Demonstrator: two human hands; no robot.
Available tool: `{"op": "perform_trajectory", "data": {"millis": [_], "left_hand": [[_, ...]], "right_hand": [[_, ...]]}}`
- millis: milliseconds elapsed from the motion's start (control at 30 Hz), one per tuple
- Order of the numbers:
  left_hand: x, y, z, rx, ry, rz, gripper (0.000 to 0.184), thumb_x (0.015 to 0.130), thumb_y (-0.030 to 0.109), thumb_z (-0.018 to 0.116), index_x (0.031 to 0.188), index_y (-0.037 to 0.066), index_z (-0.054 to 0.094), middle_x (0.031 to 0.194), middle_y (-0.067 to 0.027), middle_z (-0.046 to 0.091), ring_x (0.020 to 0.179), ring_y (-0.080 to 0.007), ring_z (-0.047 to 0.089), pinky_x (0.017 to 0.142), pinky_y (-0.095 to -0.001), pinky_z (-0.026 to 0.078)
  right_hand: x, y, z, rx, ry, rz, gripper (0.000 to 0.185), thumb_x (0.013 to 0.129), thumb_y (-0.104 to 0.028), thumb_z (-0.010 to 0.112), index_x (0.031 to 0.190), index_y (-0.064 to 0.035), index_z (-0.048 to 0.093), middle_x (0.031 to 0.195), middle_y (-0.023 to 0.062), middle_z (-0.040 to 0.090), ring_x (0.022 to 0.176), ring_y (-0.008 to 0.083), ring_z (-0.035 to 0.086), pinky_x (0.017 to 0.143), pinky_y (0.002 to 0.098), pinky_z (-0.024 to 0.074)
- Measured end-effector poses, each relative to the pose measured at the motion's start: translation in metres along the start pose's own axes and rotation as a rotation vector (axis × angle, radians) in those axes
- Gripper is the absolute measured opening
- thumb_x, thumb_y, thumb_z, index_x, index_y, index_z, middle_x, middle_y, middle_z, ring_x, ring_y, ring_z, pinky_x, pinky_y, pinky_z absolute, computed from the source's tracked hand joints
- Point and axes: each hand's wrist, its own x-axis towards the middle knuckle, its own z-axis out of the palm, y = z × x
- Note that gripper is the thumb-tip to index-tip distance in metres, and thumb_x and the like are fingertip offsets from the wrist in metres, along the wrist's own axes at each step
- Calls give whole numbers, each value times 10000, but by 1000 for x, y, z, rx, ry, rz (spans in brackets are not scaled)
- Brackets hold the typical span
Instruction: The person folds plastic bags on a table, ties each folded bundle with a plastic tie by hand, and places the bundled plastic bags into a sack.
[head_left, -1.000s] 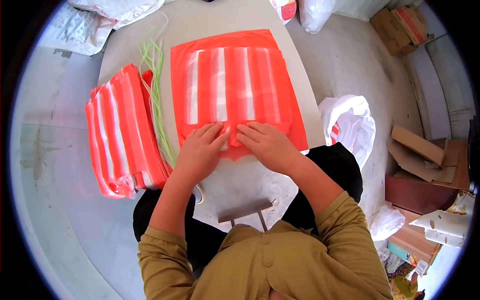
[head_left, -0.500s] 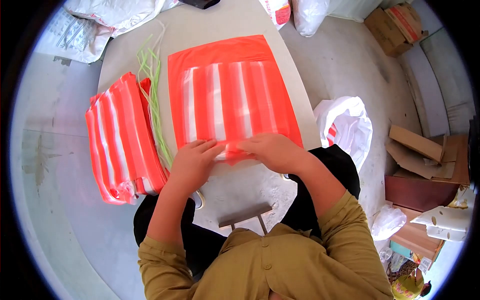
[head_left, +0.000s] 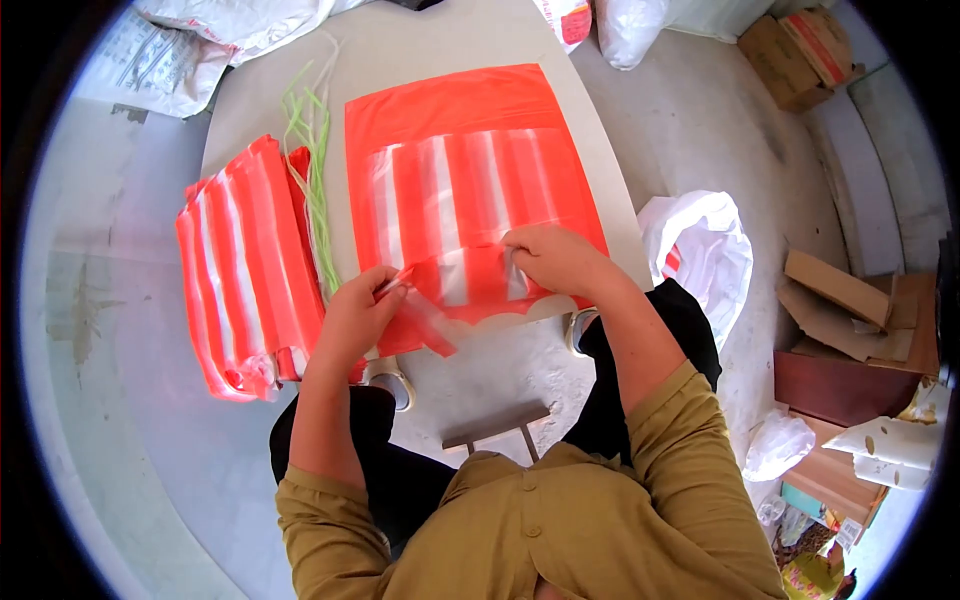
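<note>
A red and white striped plastic bag lies flat on the table before me, its wavy near edge at the table's front. My left hand pinches the bag's near left part, where a strip of the film hangs from the fingers. My right hand grips the near right part, thumb and fingers closed on the film. Whether one layer or more is between the fingers I cannot tell. Left of the bag lie thin green strings and a thick folded stack of striped bags.
A white sack with red striped material inside stands on the floor right of the table. Cardboard boxes line the right side. White sacks lie at the back left. A small stool is between my legs.
Both hands have gone from resting flat near the bag's front edge to pinching its film. They have moved apart, and the near edge is now lifted and folded.
</note>
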Motion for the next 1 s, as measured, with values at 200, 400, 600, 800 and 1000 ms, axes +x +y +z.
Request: {"op": "perform_trajectory", "data": {"millis": [200, 400, 600, 800, 1000], "left_hand": [[-3, 3, -2, 32, 7, 20, 340, 920, 72, 667, 1248, -3, 615, 1117, -154, 707, 1054, -278, 678, 923, -346, 527], [-20, 15, -11, 170, -49, 60, 578, 863, -86, 570, 1422, 27, 479, 1299, -204, 658, 1265, -370, 605, 1058, -393, 486], [-18, 9, -4, 292, 57, 138, 519, 890, -23, 644, 1394, 52, 545, 1254, -201, 673, 1176, -384, 632, 996, -411, 512], [-19, 8, -8, 245, 21, 180, 434, 883, 55, 708, 1310, 52, 631, 1162, -176, 699, 1113, -366, 657, 949, -417, 530], [-24, 1, -4, 374, 43, 244, 488, 884, -18, 641, 1360, 70, 575, 1151, -204, 690, 1105, -379, 655, 950, -434, 529]], "right_hand": [[3, 0, 3, -103, 39, 31, 230, 936, -174, 512, 965, 0, 660, 932, 184, 675, 877, 366, 635, 781, 439, 502], [4, 10, 10, -117, 82, -32, 233, 945, -168, 513, 978, 11, 659, 955, 200, 674, 921, 382, 643, 806, 464, 503], [1, 4, 8, -150, 66, -27, 229, 952, -156, 506, 985, 7, 664, 968, 197, 679, 940, 391, 639, 825, 458, 506], [-11, 7, 9, -152, 63, -94, 217, 976, -146, 534, 1081, -10, 666, 1018, 192, 687, 978, 392, 644, 838, 445, 512], [-14, 7, 12, -129, 62, -84, 238, 988, -149, 550, 1145, -16, 670, 1060, 189, 699, 1017, 379, 655, 869, 433, 521]]}}
